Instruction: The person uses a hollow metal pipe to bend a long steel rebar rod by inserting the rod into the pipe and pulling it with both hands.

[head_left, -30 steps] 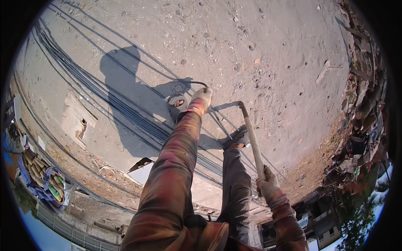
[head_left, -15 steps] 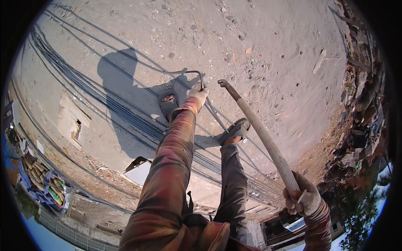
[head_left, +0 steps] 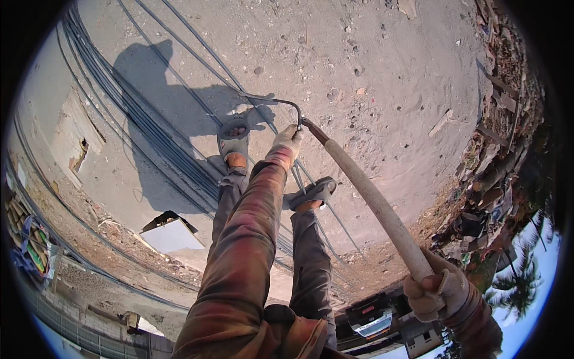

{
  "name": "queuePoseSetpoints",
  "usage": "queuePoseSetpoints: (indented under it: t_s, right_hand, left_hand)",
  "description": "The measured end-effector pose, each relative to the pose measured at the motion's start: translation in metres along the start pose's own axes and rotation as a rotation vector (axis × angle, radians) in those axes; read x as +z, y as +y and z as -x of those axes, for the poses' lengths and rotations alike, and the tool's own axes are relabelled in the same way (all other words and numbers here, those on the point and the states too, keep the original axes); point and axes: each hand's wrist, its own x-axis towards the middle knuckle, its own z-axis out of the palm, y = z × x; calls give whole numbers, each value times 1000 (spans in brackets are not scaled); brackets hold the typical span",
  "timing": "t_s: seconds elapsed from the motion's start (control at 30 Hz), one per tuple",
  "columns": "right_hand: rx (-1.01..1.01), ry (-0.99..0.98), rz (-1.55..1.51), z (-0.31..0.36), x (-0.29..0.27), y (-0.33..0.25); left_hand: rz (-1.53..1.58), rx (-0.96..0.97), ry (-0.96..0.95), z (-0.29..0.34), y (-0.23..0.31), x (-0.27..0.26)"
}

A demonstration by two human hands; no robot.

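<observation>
At twelve o'clock the left hand (head_left: 289, 141) is holding the bent rod (head_left: 288, 102), while at four the right hand (head_left: 445, 288) is gripping the long pole (head_left: 376, 200), maybe hooking it on, likely needing a steady push next.

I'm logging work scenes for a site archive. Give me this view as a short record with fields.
Left hand: pale-gloved, closed on the thin dark bent metal rod
Right hand: pale-gloved, gripping the long pale tubular-handled tool
Tool head: brown metal, by the rod's bend; contact unclear
Ground: long grey metal rods in a bundle
Footwear: grey open-toed sandals
</observation>
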Motion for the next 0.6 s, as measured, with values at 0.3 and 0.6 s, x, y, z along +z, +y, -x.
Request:
queuePoseSetpoints:
  t_s: [0.3, 0.6]
  right_hand:
    - [123, -17, -18, 19, 56, -38]
    - [169, 127, 237, 13, 64, -37]
  left_hand:
    - [-8, 9, 10, -7, -24, 2]
    - [15, -46, -83, -11, 2, 1]
